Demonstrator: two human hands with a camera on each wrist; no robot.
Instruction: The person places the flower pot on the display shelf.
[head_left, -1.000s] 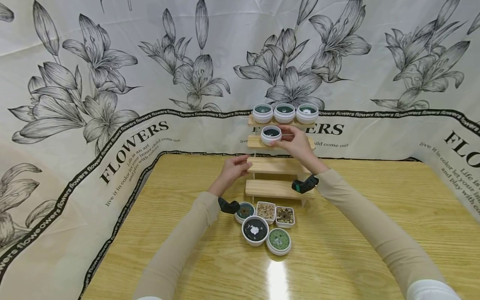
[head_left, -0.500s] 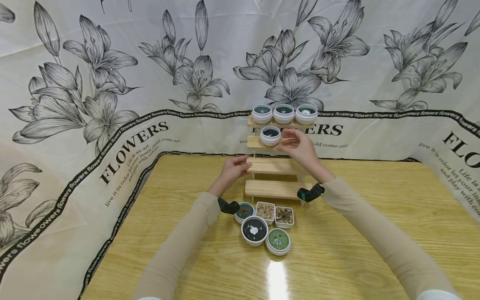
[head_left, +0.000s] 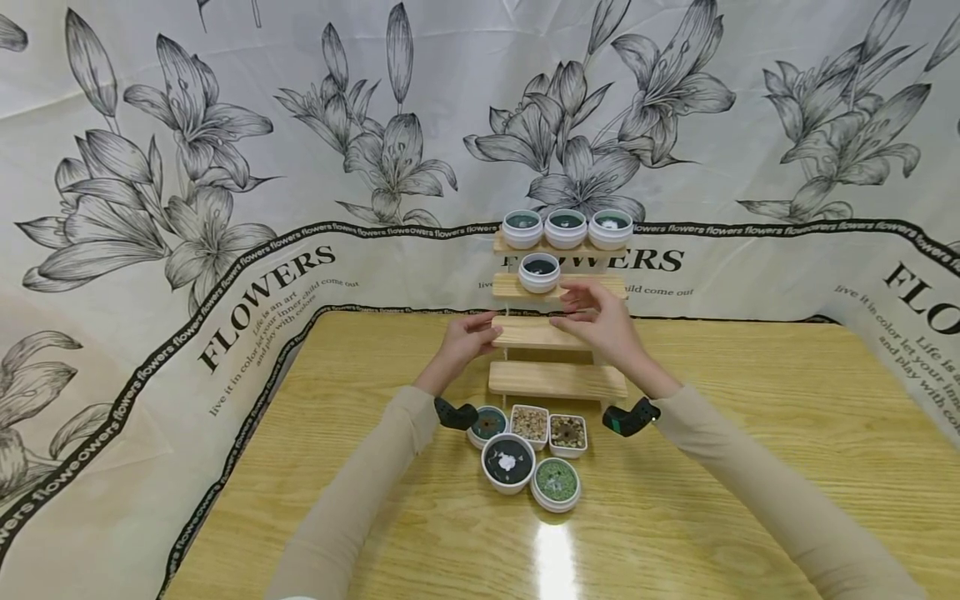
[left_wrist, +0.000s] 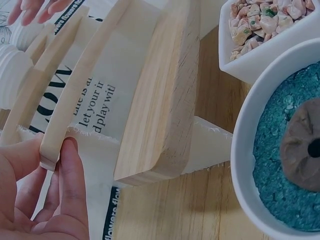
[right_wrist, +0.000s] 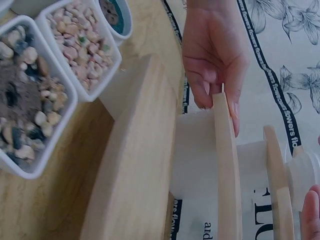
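Note:
A stepped wooden stand [head_left: 557,380] has several tiers. My left hand [head_left: 461,346] pinches the left end of its second board from the bottom [left_wrist: 80,80], thumb on one face and fingers on the other. On the tier below the top, toward the left, sits a round white pot [head_left: 539,276] with dark filling. My right hand [head_left: 609,329] is just right of and below that pot, apart from it, fingers loosely bent with nothing held. Only its fingertips [right_wrist: 312,207] show in the right wrist view.
Three white pots [head_left: 566,231] with green filling line the top tier. Before the stand are a blue-green pot [head_left: 489,423], square pebble dishes [head_left: 529,425], a black-filled bowl [head_left: 508,463] and a green-filled pot [head_left: 556,483]. Flower-printed cloth [head_left: 405,275] hangs behind.
My right hand has let go of the round white pot on the second tier and drawn away right and downward. The left hand keeps its hold on the board.

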